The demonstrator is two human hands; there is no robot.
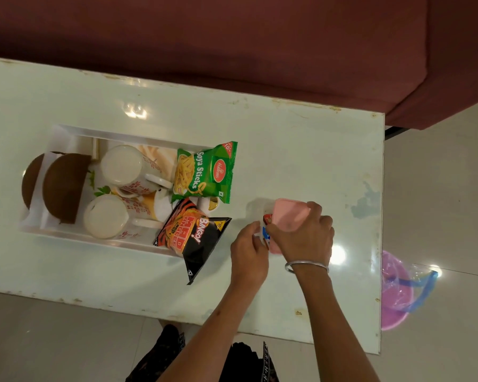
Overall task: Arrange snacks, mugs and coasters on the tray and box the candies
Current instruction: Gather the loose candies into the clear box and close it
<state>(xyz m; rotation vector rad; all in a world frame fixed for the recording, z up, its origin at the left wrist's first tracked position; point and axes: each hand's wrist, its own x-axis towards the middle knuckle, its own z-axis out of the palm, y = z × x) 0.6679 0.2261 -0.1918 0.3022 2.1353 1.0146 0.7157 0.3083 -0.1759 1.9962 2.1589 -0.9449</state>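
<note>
A white tray on the table holds two white floral mugs, two brown round coasters at its left end, a green Soya Sticks packet and a black Bingo packet hanging over its right end. To the right of the tray, my right hand grips a pink lid tilted over a small box. Red and blue candy wrappers show beneath the lid. My left hand pinches at the box's left edge.
The pale green table has worn edges and ends at the right near x 1440. A maroon sofa runs along the far side. A pink bin with a plastic bag sits on the floor at the right.
</note>
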